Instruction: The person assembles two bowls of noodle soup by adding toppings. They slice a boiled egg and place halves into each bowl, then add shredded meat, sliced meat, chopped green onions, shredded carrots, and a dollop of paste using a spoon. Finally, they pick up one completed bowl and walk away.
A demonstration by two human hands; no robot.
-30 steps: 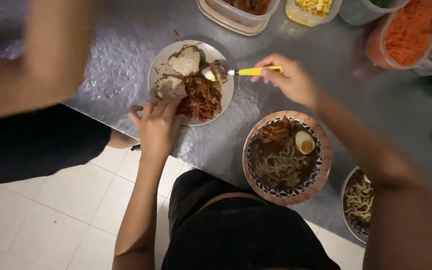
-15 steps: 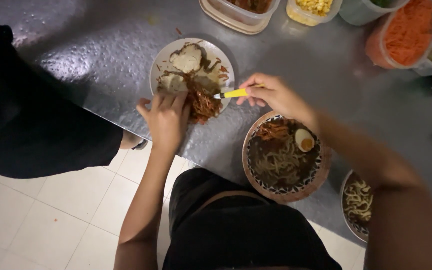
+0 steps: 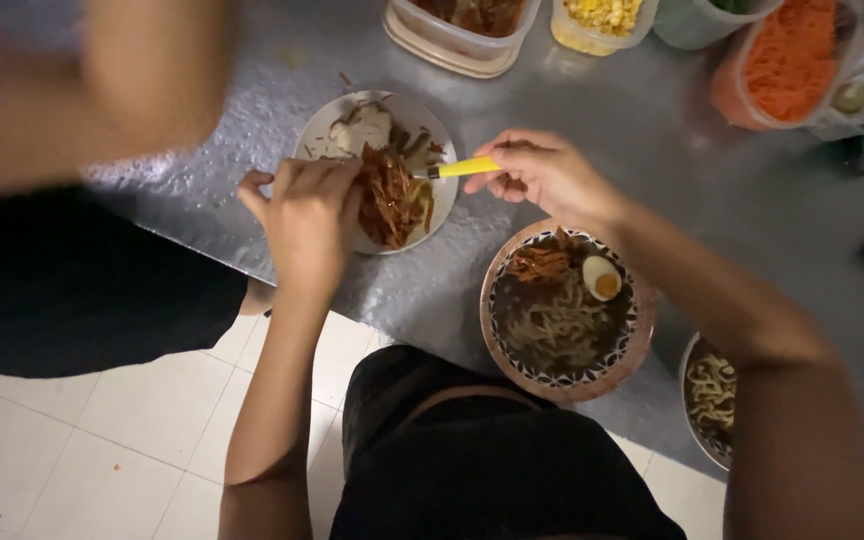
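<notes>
Steel counter (image 3: 652,170) fills the upper frame. Noodle bowl (image 3: 564,305) right of centre. White plate (image 3: 427,125) of shredded meat, upper centre. Left hand (image 3: 304,215) curled over plate's near edge; right hand (image 3: 552,178) pinching yellow-handled utensil (image 3: 464,167), tip in the meat

Utensil handle (image 3: 464,167) yellow. Plate (image 3: 438,128) white w/ red-brown shreds. Bowl (image 3: 634,345) terracotta rim, black/white patterned band, dark broth, pale noodles; egg (image 3: 602,278) white w/ orange yolk. Counter (image 3: 652,160) speckled grey metal. Carrot tub (image 3: 777,60) orange, corn tub (image 3: 600,20) yellow. Floor tiles (image 3: 72,440) white.
</notes>
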